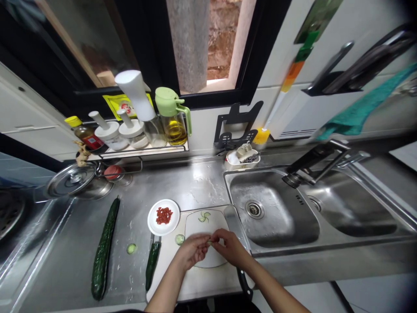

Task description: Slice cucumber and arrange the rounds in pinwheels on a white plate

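My left hand [192,251] and my right hand [230,247] meet over a white plate [195,224] on the cutting board [169,254]. Both pinch a thin cucumber slice [209,238] between their fingertips. Curled cucumber slices [204,216] lie at the plate's far side, and a round slice [179,239] sits at its left edge. A short cucumber piece [152,264] lies at the board's left edge. A black knife handle [245,282] shows under my right wrist.
A small white dish of red bits [163,216] stands beyond the board. A whole cucumber [104,248] and a loose slice [131,248] lie on the steel counter to the left. A double sink [276,208] is right; condiment bottles [143,117] and a pot lid [70,180] are behind.
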A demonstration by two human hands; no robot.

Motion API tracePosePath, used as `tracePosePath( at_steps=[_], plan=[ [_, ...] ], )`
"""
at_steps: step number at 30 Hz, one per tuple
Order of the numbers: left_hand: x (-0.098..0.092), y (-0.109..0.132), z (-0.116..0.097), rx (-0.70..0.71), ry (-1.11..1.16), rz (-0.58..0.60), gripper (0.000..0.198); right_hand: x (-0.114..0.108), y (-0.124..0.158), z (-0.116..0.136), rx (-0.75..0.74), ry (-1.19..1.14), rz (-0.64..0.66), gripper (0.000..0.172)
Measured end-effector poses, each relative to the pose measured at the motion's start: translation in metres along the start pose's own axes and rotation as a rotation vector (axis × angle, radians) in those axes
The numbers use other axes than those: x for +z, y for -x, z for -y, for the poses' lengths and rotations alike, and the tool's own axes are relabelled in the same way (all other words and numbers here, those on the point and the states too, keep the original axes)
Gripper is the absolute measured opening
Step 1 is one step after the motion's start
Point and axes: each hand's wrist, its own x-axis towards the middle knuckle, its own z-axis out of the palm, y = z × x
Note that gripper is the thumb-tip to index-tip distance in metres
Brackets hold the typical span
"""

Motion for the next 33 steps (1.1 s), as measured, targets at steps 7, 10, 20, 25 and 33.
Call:
tracePosePath(
  at_steps=[7,10,20,25,33],
  plan=[
    [0.008,-0.013,0.001,0.185,-0.160,-0.140,0.037,-0.014,0.000,-0.022,0.091,-0.005,-0.056,0.010],
    [0.013,-0.021,0.004,0.286,-0.286,-0.190,0.026,-0.020,-0.002,-0.031,0.122,0.064,-0.082,0.015],
    [0.033,-0.039,0.013,0.490,-0.828,-0.475,0.007,-0.028,-0.016,-0.039,0.157,0.556,-0.056,0.018],
    [0.043,-0.036,0.014,0.494,-1.021,-0.529,0.010,-0.027,-0.020,-0.036,0.202,0.648,-0.031,0.017],
    [0.053,-0.028,0.017,0.470,-1.196,-0.552,0.016,-0.022,-0.020,-0.028,0.244,0.774,-0.025,0.019]
  ],
)
